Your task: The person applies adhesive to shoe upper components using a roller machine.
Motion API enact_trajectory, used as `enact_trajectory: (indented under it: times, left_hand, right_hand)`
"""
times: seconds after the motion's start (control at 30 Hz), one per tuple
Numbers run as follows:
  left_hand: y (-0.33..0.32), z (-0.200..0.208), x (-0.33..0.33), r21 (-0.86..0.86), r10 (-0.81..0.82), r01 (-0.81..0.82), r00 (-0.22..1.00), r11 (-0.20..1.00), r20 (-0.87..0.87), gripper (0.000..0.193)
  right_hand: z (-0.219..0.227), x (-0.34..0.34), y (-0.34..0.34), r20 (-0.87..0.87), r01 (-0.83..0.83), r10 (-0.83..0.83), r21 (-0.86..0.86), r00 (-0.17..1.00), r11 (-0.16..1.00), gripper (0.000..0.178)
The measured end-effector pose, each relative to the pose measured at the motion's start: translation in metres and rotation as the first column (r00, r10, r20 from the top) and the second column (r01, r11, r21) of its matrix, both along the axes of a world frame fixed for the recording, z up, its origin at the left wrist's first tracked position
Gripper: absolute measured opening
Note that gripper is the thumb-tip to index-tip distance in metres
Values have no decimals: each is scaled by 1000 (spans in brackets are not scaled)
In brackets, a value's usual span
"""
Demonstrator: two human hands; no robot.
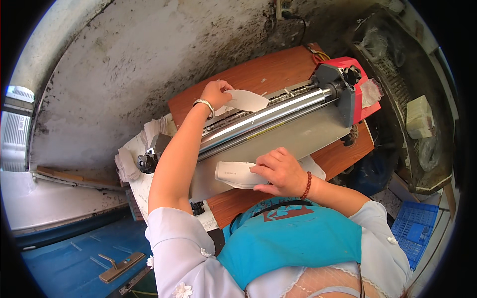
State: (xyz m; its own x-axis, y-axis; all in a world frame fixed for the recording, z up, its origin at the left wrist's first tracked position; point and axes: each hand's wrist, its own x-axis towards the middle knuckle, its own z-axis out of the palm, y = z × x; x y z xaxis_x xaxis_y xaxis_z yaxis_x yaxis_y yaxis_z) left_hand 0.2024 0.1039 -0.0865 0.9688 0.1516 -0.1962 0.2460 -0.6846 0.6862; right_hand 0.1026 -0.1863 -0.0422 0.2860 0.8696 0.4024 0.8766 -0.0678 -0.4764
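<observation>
My left hand (217, 95) is over the far side of a roller machine (278, 108), its fingers closed on the edge of a thin white curved piece (248, 101). That piece reaches over the far edge of the long shiny roller. On the near side, my right hand (283, 171) pinches the right end of another white piece (233, 174), long and curved with small dark print. It lies above the machine's flat metal plate (298, 134). Part of a further white piece (314, 168) shows behind my right hand; whether that hand touches it, I cannot tell.
The machine's red and grey end housing (348, 92) stands at the right of the wooden tabletop (258, 72). White pieces (127, 165) are stacked at the left end. A stained wall rises behind. On the right are a dirty trough (397, 89) and a blue plastic crate (415, 228).
</observation>
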Motion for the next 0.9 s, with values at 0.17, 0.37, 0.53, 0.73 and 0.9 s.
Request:
enact_trajectory:
  times: [0.17,0.37,0.53,0.73,0.9]
  left_hand:
    - [19,9,11,119,328,-336,941,934,82,21]
    - [27,-20,10,536,94,43,970,843,-225,29]
    - [20,-39,21,291,-67,357,725,888,-686,43]
    - [19,-33,12,262,-30,148,914,954,-406,39]
    - [-15,11,-2,-86,-159,143,965,986,-207,28]
  right_hand:
    - [-18,-8,-2,247,23,-9,-53,969,998,38]
    - [-18,-11,1,275,-7,8,-3,962,1000,31]
    - [-17,-6,2,261,-27,5,82,965,996,26]
    - [-3,30,-13,391,84,-139,156,910,984,26]
    - [-11,44,-44,476,184,-209,99,854,978,27]
